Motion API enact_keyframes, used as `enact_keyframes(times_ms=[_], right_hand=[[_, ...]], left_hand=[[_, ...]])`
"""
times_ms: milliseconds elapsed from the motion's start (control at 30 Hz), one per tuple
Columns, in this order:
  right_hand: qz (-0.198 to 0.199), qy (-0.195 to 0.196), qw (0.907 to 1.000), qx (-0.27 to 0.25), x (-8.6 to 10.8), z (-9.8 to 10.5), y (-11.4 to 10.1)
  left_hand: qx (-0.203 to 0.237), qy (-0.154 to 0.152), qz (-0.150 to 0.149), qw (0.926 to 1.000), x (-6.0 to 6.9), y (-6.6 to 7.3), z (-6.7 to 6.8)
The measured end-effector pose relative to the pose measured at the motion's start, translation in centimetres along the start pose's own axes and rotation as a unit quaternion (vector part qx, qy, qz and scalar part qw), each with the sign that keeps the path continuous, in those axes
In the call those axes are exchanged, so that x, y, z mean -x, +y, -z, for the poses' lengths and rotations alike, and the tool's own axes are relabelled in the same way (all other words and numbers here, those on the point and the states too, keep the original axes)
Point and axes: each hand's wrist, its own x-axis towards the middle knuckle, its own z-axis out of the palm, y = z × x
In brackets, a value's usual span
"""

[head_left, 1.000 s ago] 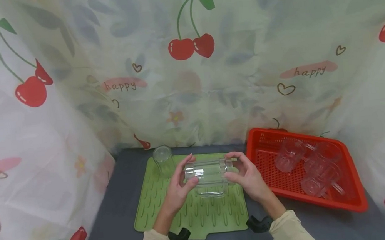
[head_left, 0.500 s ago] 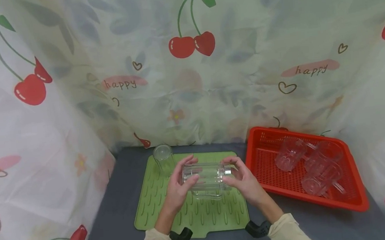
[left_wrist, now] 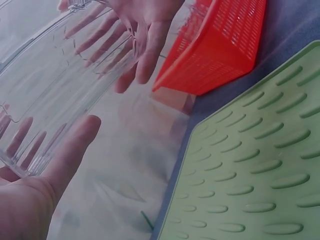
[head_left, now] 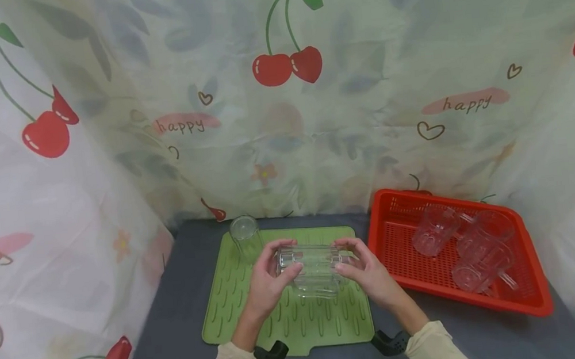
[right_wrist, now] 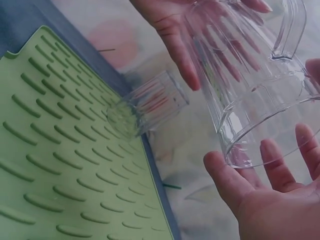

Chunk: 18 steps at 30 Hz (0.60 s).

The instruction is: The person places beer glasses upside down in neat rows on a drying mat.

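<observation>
A clear glass mug lies sideways in the air above a green drying mat. My left hand grips one end, thumb on the near side and fingers behind. At the other end my right hand holds it with thumb and fingers. The mug's handle points toward me in the head view; the right wrist view shows the handle and the wide rim by my right fingers. Another clear glass stands at the mat's back left corner.
To the right, a red plastic basket contains several clear glass mugs with handles. A dark grey cloth covers the table. Printed curtains enclose the back and both sides.
Both hands keep hold of the mug, which shifts slightly left and then back right. It seems to turn a little between the fingers. The basket and standing glass stay put.
</observation>
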Motion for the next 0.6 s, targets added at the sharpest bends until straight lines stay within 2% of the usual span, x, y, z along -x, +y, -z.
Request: enact_keyframes(times_ms=[100,200,433,600], right_hand=[[0.001,0.002,1.0000,0.005,0.1,0.1,0.1],[-0.003,0.004,0.9999,0.009,0.2,0.2,0.1],[-0.020,-0.002,0.9994,0.027,0.8,0.8,-0.3],[-0.015,-0.008,0.9987,0.048,1.1,1.6,-0.5]], left_hand=[[0.000,-0.003,-0.013,0.9999,-0.1,-0.1,-0.1],[-0.003,-0.003,-0.013,0.9999,-0.2,-0.3,0.0],[-0.017,0.000,0.007,0.9998,-0.5,0.0,0.1],[-0.037,0.016,0.023,0.9989,-0.9,0.5,0.1]])
